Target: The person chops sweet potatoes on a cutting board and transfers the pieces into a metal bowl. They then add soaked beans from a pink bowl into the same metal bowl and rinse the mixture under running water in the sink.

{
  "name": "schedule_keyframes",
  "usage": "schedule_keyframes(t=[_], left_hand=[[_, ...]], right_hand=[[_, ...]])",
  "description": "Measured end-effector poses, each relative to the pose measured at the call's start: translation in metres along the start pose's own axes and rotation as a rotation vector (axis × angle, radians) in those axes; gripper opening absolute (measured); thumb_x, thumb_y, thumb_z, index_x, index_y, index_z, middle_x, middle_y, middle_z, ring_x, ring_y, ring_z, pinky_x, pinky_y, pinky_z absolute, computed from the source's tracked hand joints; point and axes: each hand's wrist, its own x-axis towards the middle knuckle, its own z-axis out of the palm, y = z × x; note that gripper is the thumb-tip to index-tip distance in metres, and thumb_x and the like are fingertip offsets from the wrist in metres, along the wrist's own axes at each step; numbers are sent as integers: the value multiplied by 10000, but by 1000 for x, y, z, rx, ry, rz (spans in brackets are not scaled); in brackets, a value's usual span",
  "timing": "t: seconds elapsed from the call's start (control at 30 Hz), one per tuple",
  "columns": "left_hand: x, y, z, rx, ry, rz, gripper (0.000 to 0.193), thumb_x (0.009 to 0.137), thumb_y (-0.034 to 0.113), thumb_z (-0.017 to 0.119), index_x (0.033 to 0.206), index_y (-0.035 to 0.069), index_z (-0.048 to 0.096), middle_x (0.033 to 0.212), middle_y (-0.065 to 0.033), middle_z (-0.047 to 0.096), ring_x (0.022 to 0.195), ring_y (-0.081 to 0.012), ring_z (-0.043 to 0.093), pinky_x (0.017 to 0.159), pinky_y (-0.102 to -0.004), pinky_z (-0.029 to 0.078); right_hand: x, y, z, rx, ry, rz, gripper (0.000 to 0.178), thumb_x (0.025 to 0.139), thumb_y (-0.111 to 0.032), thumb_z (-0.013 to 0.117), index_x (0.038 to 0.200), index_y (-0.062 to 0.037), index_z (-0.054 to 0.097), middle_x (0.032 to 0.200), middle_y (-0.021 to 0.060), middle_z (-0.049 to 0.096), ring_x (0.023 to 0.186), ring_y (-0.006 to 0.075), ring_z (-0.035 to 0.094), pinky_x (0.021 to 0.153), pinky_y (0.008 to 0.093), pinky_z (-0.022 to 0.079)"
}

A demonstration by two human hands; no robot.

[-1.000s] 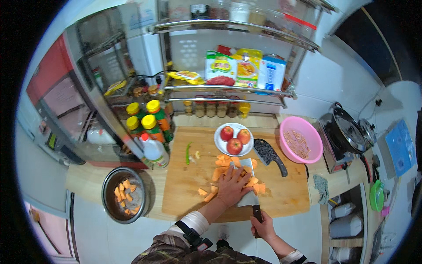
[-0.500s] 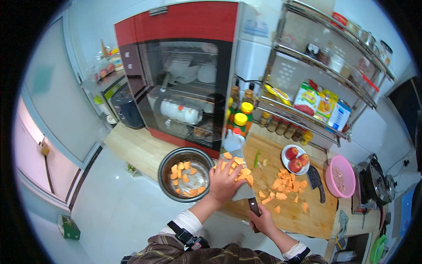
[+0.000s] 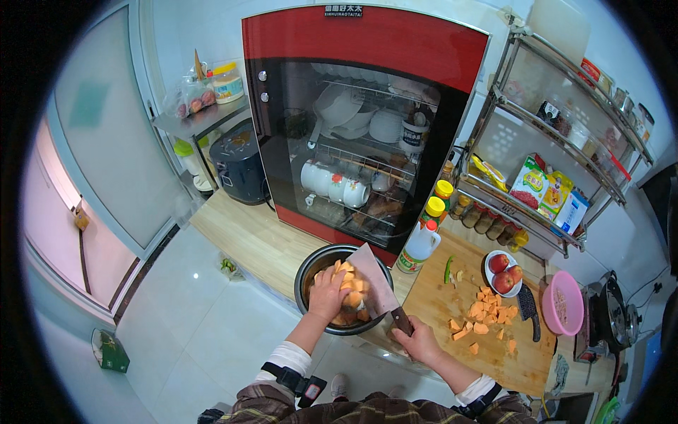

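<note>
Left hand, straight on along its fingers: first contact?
Left hand would likely meet the orange chunks in the pot first; beyond them, perhaps the pot's far wall, though depth is unclear.

a pale-lettered dark plate [image 3: 343, 11] sits on the cabinet's red panel [image 3: 364, 46], and smaller print marks the green-and-white packet [image 3: 528, 181].

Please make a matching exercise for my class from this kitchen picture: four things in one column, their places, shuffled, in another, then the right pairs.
Things
1. Broad knife
2. Red apples
3. Green pepper
4. Left hand

Places
A. On the white plate
B. Over the metal bowl
C. Held in the right hand
D. Directly on the cutting board

Pairs: 1-C, 2-A, 3-D, 4-B
</note>
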Motion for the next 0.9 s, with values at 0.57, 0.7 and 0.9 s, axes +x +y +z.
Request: schedule_keyframes(t=[0.57,0.7,0.9], left_hand=[[8,134,23,-191,124,473,198,709,21,543,906,27,527,1043,-146,517,952,-324,489,808,-416,387],[-6,192,85,-282,-42,659,224,696,46,572,918,35,538,1041,-158,525,948,-333,501,801,-423,405],[-11,278,181,-396,-261,689,317,713,109,608,998,3,515,1076,-202,502,988,-363,478,843,-430,395]], right_hand=[[-85,79,-66,529,116,100,176,823,-133,598,924,-32,495,564,2,494,434,79,458,384,238,362],[-148,141,-93,656,418,249,129,826,-91,577,863,-25,473,557,16,496,418,90,468,375,246,384],[-215,237,-112,808,861,404,136,815,-90,583,847,-27,467,538,22,486,380,111,465,341,270,389]])
